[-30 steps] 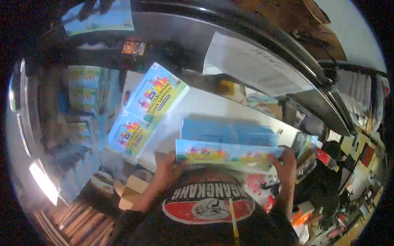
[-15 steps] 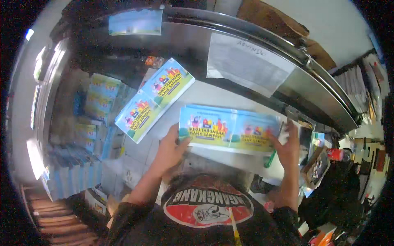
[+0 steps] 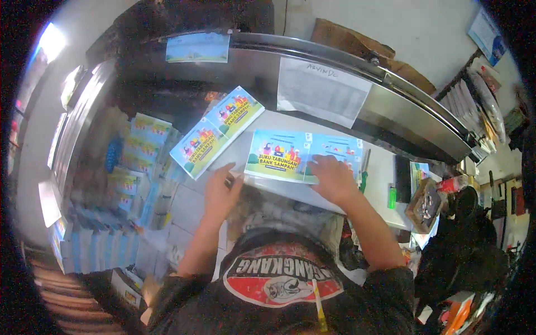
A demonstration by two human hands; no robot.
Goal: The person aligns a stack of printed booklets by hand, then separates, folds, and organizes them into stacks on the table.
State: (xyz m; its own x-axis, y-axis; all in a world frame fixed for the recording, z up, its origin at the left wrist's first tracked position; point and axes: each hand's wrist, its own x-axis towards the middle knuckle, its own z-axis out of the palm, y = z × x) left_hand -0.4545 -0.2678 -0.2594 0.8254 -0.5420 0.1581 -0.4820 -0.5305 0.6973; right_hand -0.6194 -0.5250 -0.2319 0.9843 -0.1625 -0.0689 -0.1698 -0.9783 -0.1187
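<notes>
blue, yellow and green printed sheets (image 3: 278, 158) lie on a white tabletop (image 3: 377, 181), squarely in front of a worker's two bare hands, their cartoon figures and bold lettering facing up. the right hand (image 3: 336, 180) reaches across the lower edge, its bent fingers over the right half of the print; whether it grips the sheets or only rests on them cannot be told. the left hand (image 3: 222, 192), empty and loosely curled, is held just beside the lower left corner. the two hands are apart.

beyond the left hand, a second printed stack (image 3: 218, 132) lies at a slant, showing the same two-panel design. to the right of the right hand are a green-handled tool (image 3: 364, 177), a bright green lighter (image 3: 392, 197), a dark oblong object (image 3: 402, 178) and a small open box (image 3: 416, 215) with mixed contents. ahead of both hands, a white paper (image 3: 324, 92) hangs on a dark, metal-edged panel (image 3: 254, 58). farther left of the left hand, bluish bundles (image 3: 103, 245) stand in a row. nearest the wearer, below the hands, is a dark shirt (image 3: 234, 312) with a red-and-white emblem.
</notes>
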